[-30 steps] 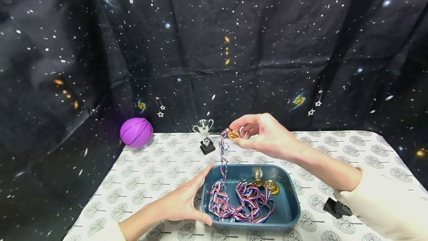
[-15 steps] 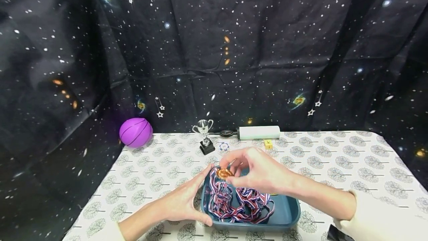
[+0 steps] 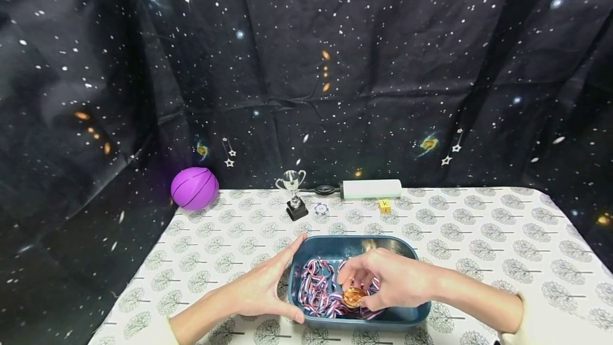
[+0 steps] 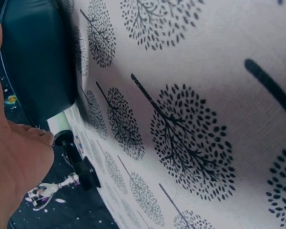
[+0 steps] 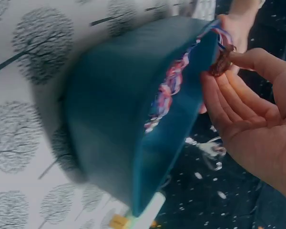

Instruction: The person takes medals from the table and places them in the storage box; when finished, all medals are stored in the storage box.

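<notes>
A dark blue bin [image 3: 359,325] in the head view holds tangled red, white and blue ribbons [image 3: 316,289]. My left hand [image 3: 261,287] rests against its left end, fingers and thumb spread straight towards opposite corners. The left wrist view shows that hand [image 4: 21,162] against the bin's outer wall [image 4: 40,62]. Over the ribbons, my right hand [image 3: 395,280] pinches a gold medal [image 3: 353,297] between thumb and fingers. Seen from the right wrist, the medal [image 5: 222,62] is at the fingertips with its ribbon trailing into the bin. Other medals are hidden behind the right hand.
Behind the bin stand a small silver trophy cup [image 3: 293,196] on a black base, a blue and white chip [image 3: 321,209], a yellow letter block [image 3: 384,206] and a white cylinder pump [image 3: 371,189]. A purple ball [image 3: 195,189] sits at the back left. A dark star-patterned cloth [image 3: 306,68] hangs behind.
My right hand has carried the medal from above the bin's back left edge down and then rightward inside the bin. Its ribbon now lies with the others. My left hand stays in place.
</notes>
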The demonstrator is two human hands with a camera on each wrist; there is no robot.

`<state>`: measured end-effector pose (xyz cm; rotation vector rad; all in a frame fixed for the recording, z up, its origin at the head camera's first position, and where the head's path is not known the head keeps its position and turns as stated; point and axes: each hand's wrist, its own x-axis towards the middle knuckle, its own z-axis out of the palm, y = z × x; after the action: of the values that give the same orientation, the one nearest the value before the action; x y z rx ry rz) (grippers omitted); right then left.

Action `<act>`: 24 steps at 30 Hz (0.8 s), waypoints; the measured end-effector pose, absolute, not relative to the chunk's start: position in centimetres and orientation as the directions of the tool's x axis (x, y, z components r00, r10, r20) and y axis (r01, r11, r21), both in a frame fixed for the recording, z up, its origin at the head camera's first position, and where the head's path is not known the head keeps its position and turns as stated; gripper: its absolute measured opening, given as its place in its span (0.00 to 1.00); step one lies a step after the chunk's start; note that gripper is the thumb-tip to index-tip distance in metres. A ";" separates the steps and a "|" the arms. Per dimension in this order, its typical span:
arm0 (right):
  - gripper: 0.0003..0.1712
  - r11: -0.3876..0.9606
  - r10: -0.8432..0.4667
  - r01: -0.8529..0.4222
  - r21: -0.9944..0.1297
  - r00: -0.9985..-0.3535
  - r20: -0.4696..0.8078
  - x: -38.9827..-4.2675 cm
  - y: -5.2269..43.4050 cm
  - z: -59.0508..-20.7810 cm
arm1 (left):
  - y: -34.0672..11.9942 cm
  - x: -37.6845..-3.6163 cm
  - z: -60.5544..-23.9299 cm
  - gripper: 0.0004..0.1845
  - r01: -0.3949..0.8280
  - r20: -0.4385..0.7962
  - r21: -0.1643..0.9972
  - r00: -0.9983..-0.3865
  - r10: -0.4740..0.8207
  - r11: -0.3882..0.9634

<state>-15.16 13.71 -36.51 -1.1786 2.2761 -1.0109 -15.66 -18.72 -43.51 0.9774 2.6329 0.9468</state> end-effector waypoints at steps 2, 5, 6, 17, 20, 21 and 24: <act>0.23 0.376 -0.830 -0.552 -0.745 -0.558 -0.005 -15.4 14.1 -37.3 | -18.6 -15.7 -43.3 0.79 0.542 0.057 0.607 -0.760 0.648 0.582; 0.23 0.364 -0.837 -0.573 -0.734 -0.547 0.012 -15.5 14.5 -38.2 | -18.0 -15.4 -42.7 0.74 0.613 0.143 0.571 -0.729 0.670 0.545; 0.23 0.362 -0.838 -0.584 -0.727 -0.545 0.021 -15.5 14.6 -38.4 | -17.7 -15.2 -42.4 0.71 0.655 0.197 0.544 -0.707 0.679 0.524; 0.27 0.339 -0.795 -0.618 -0.710 -0.591 0.135 -15.3 15.2 -40.0 | -11.1 -12.7 -42.8 0.13 0.739 0.435 0.450 -0.671 0.600 0.501; 0.28 0.343 -0.772 -0.598 -0.724 -0.618 0.144 -15.4 15.3 -40.2 | -10.3 -12.8 -43.1 0.10 0.681 0.376 0.498 -0.728 0.574 0.537; 0.28 0.343 -0.768 -0.597 -0.726 -0.622 0.149 -15.4 15.4 -40.3 | -10.1 -12.8 -43.2 0.10 0.666 0.363 0.512 -0.740 0.566 0.542; 0.28 0.337 -0.765 -0.594 -0.730 -0.625 0.156 -15.3 15.6 -40.6 | -9.8 -12.9 -43.2 0.09 0.642 0.345 0.543 -0.759 0.553 0.542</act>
<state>-15.33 15.58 -40.58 -1.2335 2.3843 -1.1617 -12.87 -9.82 -43.24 1.1193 2.8727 1.1016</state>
